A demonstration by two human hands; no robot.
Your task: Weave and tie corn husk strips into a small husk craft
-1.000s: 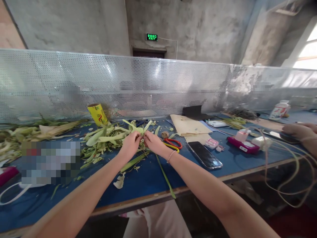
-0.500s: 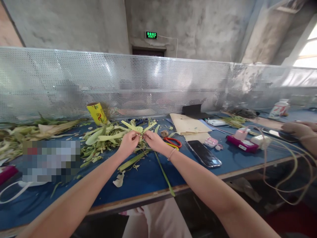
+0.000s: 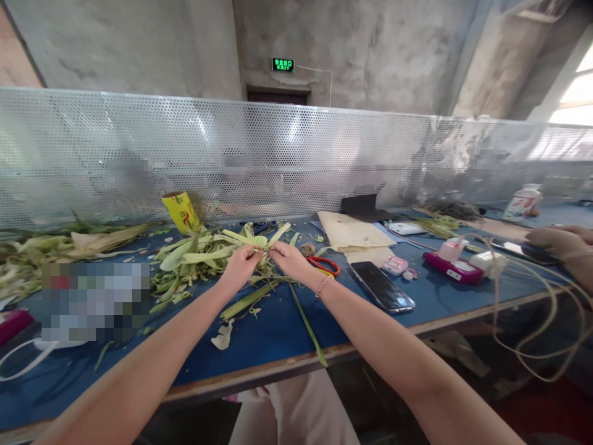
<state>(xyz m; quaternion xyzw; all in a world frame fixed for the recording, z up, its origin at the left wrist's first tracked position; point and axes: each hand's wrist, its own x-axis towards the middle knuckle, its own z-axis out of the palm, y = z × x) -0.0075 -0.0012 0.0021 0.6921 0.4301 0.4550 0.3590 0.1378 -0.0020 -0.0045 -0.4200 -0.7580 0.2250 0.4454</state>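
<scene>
My left hand [image 3: 244,259] and my right hand [image 3: 283,256] meet almost touching over the blue table. Both are closed, pinching pale green leaf strips [image 3: 252,237] that look like corn husk and fan out beyond my fingers. Just left of my hands lies a heap of green husks [image 3: 178,272]. A single long green strip [image 3: 308,327] trails toward the table's front edge below my right hand. Scissors with red handles [image 3: 327,266] rest beside my right wrist, near a small ball of twine [image 3: 307,249]. My fingertips partly hide where the strips are gripped.
A yellow tube [image 3: 180,212] stands tilted before the perforated metal screen [image 3: 296,154]. To the right lie brown paper [image 3: 354,232], a phone [image 3: 382,286], a pink case [image 3: 395,266] and a magenta power strip [image 3: 454,270] with looping cables. Another person's hand [image 3: 563,244] is at far right.
The pinched strips have shifted slightly, with the leaf ends beyond my fingers lying at a different angle. Both hands stay in nearly the same place.
</scene>
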